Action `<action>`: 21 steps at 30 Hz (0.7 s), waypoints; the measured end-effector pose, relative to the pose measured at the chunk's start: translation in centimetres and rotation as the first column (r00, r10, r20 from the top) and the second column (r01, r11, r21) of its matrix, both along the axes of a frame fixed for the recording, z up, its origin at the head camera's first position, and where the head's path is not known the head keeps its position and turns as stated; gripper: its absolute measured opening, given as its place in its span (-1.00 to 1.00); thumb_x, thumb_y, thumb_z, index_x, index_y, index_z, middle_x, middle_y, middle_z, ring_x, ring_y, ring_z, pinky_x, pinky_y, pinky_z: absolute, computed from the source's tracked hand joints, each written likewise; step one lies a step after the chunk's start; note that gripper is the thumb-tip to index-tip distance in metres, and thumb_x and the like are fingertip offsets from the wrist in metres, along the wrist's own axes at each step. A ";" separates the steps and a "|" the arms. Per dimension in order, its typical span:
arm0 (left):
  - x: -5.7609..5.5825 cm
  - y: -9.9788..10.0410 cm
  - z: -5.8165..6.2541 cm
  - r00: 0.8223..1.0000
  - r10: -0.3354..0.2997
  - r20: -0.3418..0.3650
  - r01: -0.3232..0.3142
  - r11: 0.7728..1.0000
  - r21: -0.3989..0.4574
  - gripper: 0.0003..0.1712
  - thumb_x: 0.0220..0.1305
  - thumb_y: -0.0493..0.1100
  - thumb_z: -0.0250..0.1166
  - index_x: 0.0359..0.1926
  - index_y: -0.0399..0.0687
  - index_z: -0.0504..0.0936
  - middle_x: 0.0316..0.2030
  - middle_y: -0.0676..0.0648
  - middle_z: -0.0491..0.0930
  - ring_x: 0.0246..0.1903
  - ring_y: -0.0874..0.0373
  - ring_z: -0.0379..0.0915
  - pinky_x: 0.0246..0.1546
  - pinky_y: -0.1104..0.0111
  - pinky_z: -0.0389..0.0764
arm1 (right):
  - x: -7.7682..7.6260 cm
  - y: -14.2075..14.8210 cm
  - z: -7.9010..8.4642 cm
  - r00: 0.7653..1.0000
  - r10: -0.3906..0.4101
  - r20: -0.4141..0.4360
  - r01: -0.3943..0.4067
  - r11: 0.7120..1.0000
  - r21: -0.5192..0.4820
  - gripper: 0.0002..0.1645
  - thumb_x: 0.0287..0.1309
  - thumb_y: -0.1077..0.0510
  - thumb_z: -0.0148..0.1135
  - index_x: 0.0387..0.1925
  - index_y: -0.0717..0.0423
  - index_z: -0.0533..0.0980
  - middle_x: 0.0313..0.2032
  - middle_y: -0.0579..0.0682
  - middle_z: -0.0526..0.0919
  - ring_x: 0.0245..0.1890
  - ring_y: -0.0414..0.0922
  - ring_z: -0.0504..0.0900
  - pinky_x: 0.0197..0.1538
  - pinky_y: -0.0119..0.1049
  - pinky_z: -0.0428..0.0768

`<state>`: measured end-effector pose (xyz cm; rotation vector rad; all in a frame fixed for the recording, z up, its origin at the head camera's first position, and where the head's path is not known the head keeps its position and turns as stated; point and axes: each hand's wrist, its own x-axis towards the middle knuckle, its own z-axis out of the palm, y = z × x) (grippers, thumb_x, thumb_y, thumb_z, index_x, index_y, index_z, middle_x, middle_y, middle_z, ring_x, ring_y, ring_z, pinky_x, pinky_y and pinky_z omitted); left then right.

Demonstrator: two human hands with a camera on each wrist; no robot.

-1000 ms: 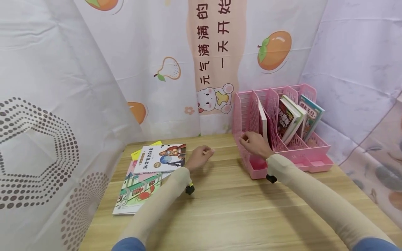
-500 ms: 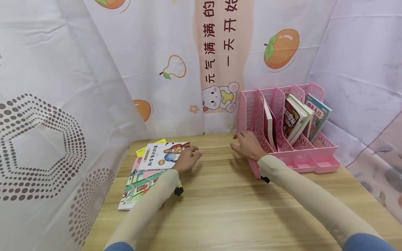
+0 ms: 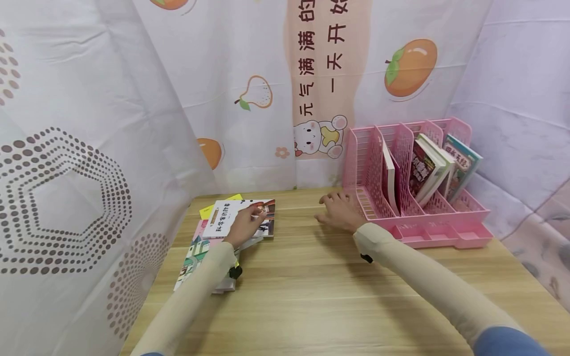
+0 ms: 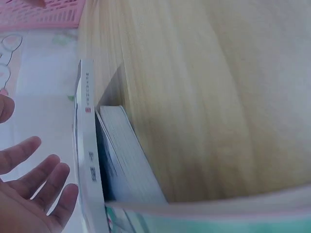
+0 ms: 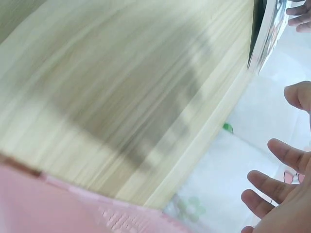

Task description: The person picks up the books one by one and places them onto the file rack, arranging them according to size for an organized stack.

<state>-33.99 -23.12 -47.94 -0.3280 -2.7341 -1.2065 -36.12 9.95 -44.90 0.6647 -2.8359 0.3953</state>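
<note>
My left hand is over a white picture book at the table's left. Its fingers are loosely bent and spread, with nothing between them in the left wrist view. The white book lies on top of a pink and green picture book, and a yellow book pokes out behind. A thick block of pages shows under the white book's spine. Over the table, just left of the pink file rack, my right hand hovers, fingers spread and holding nothing.
Several books stand in the rack: a white-edged one in a left slot, a dark-covered one and a teal-edged one farther right. A printed curtain hangs behind the wooden table.
My left hand has moved left from beside the books to over the white book. The right hand has come away from the rack's left slot, its fingers spreading. The head view has shifted slightly left.
</note>
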 end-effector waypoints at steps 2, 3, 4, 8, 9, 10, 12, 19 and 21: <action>0.3 -0.7 -0.2 1.000 0.021 0.010 -0.021 1.000 0.007 -0.49 0.56 0.14 0.15 0.22 -0.16 0.58 0.14 -0.15 0.59 0.05 -0.07 0.55 0.08 -0.02 0.56 | 0.1 -0.7 -0.3 1.000 0.015 0.005 -0.015 1.000 0.004 -0.36 0.31 -0.25 0.29 0.18 0.12 0.53 0.25 0.25 0.49 0.32 0.29 0.31 0.35 0.33 0.10; 0.5 -1.0 -0.2 0.999 0.028 0.015 -0.028 1.000 0.009 -0.48 0.56 0.14 0.15 0.22 -0.17 0.58 0.13 -0.16 0.59 0.06 -0.07 0.55 0.09 -0.02 0.56 | 0.0 -1.0 -0.5 1.000 0.027 0.000 -0.027 1.000 0.005 -0.36 0.31 -0.24 0.30 0.18 0.12 0.53 0.25 0.25 0.49 0.32 0.30 0.31 0.35 0.33 0.10; 0.7 -1.3 -0.2 0.999 0.033 0.018 -0.033 0.999 0.007 -0.47 0.56 0.15 0.15 0.22 -0.18 0.57 0.13 -0.18 0.59 0.06 -0.07 0.55 0.09 -0.02 0.56 | 0.1 -1.2 -0.8 0.999 0.036 -0.002 -0.036 0.999 0.007 -0.35 0.32 -0.25 0.29 0.19 0.12 0.52 0.26 0.25 0.49 0.32 0.31 0.31 0.36 0.32 0.10; 1.1 -2.7 -0.3 0.999 0.048 0.004 -0.048 0.999 -0.016 -0.49 0.55 0.08 0.18 0.23 -0.24 0.57 0.11 -0.22 0.61 0.04 -0.10 0.58 0.07 -0.04 0.58 | 0.2 -2.2 -1.2 0.998 0.056 -0.028 -0.055 0.998 0.033 -0.35 0.31 -0.30 0.27 0.18 0.07 0.53 0.24 0.22 0.50 0.30 0.29 0.34 0.33 0.29 0.13; 1.2 -3.0 -0.3 0.998 0.056 0.002 -0.056 0.998 -0.016 -0.51 0.55 0.06 0.19 0.22 -0.23 0.57 0.10 -0.22 0.61 0.02 -0.09 0.58 0.06 -0.03 0.58 | 0.3 -2.4 -1.3 0.998 0.061 -0.023 -0.060 0.998 0.029 -0.35 0.31 -0.30 0.28 0.18 0.07 0.53 0.24 0.22 0.50 0.29 0.28 0.34 0.32 0.28 0.12; 1.2 -3.4 -0.4 0.998 0.066 0.001 -0.066 0.998 -0.019 -0.52 0.54 0.05 0.20 0.22 -0.23 0.57 0.10 -0.22 0.62 0.01 -0.08 0.58 0.05 -0.03 0.58 | 0.3 -2.6 -1.3 0.998 0.067 -0.020 -0.066 0.997 0.029 -0.35 0.31 -0.30 0.28 0.18 0.06 0.53 0.24 0.22 0.50 0.29 0.28 0.34 0.32 0.29 0.12; 1.3 -4.3 -0.5 0.996 0.090 0.008 -0.090 0.996 -0.011 -0.54 0.54 0.03 0.20 0.21 -0.23 0.58 0.10 -0.22 0.61 -0.01 -0.07 0.57 0.02 -0.02 0.59 | 0.4 -2.9 -1.3 0.996 0.083 -0.014 -0.083 0.996 0.025 -0.35 0.31 -0.29 0.29 0.18 0.07 0.53 0.24 0.22 0.49 0.29 0.29 0.33 0.31 0.29 0.11; 2.5 -7.0 -0.4 0.976 0.214 0.033 -0.215 0.976 0.027 -0.58 0.53 0.01 0.21 0.13 -0.24 0.60 0.04 -0.26 0.60 -0.05 -0.11 0.54 -0.01 -0.02 0.56 | 0.5 -3.8 -2.1 0.994 0.103 0.027 -0.104 0.994 0.018 -0.36 0.35 -0.28 0.25 0.21 0.07 0.51 0.28 0.22 0.44 0.30 0.29 0.28 0.30 0.29 0.07; 2.9 -7.8 -0.3 0.967 0.256 0.010 -0.256 0.967 0.000 -0.59 0.51 -0.02 0.23 0.09 -0.29 0.61 -0.01 -0.30 0.60 -0.11 -0.14 0.52 -0.04 -0.02 0.55 | 0.5 -4.1 -2.3 0.994 0.103 0.025 -0.104 0.994 0.021 -0.37 0.35 -0.28 0.26 0.21 0.06 0.51 0.28 0.22 0.44 0.30 0.29 0.28 0.30 0.30 0.07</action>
